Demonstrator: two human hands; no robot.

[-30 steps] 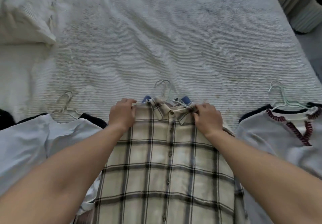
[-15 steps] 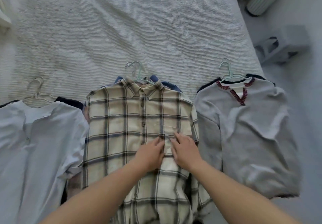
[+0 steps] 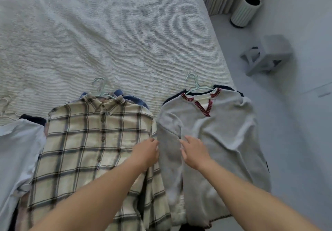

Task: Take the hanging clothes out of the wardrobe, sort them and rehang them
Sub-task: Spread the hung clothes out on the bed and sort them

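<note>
1. The left hand (image 3: 146, 152) lies at the right edge of the plaid shirt (image 3: 86, 146), fingers loosely bent toward the sweater's sleeve; whether it pinches cloth I cannot tell.
2. The right hand (image 3: 193, 152) rests on the grey sweater (image 3: 224, 137), fingers spread and relaxed, gripping nothing that shows.
3. Half a second ago both hands lay side by side on the middle of the plaid shirt; now they have shifted toward 3 o'clock, apart, with the sweater's sleeve between them.
4. The plaid shirt lies flat on the bed (image 3: 107, 32), on its hanger (image 3: 100, 88), with blue cloth showing beneath the collar at 12 o'clock.
5. The sweater lies at 3 o'clock of the shirt, just beside it, on its own hanger (image 3: 195, 82), with red stitching at the neck.
6. A white shirt (image 3: 16, 149) lies at 9 o'clock of the plaid one, cut by the frame edge.
7. On the floor at 2 o'clock stand a ribbed bin (image 3: 245, 10) and a grey stool (image 3: 267, 54).
8. The view has swung rightward since the earlier frame.
</note>
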